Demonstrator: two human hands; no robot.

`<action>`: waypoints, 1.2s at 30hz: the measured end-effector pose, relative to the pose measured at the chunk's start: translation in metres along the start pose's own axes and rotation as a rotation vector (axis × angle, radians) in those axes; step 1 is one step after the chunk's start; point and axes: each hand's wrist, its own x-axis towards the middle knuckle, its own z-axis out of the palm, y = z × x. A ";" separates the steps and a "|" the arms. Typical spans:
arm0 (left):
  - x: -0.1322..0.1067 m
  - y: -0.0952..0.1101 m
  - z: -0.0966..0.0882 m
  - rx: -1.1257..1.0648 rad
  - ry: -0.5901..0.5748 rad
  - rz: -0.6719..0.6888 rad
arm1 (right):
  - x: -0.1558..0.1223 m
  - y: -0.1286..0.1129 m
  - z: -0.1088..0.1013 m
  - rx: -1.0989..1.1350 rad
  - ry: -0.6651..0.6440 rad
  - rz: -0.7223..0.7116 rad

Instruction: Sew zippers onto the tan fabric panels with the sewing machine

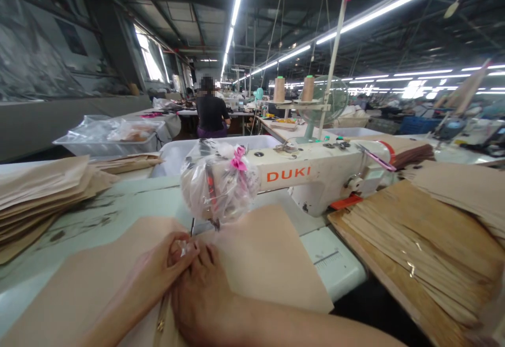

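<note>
Two broad beige fabric pieces (272, 263) lie on the pale green sewing table, running up to the needle area of a white sewing machine (315, 179). A zipper with a gold pull (160, 322) comes down between my wrists. My left hand (173, 263) is closed in a pinch near the needle, with a small shiny clear bit at its fingertips; what it grips is hidden. Right against it, my right hand (205, 289) presses its bent fingers together on the fabric along the zipper line. The machine's head is wrapped in a clear plastic bag (221, 184) tied with pink ribbon.
Stacked beige pieces (39, 194) sit at left; more lie on a wooden board (394, 231) at right. White plastic bins (114, 139) stand behind. Two thread cones (279, 89) and a fan (331, 97) rise beyond the machine. A person in black (211, 110) sits farther back.
</note>
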 end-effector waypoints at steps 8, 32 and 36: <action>0.003 0.000 0.000 0.161 -0.063 0.020 | -0.018 0.030 -0.059 0.299 0.163 0.157; -0.013 0.018 -0.008 -0.215 0.081 0.088 | 0.007 0.067 -0.056 1.258 -0.011 0.633; -0.013 0.020 -0.003 -0.208 0.098 0.033 | 0.024 0.055 -0.046 1.350 -0.123 0.703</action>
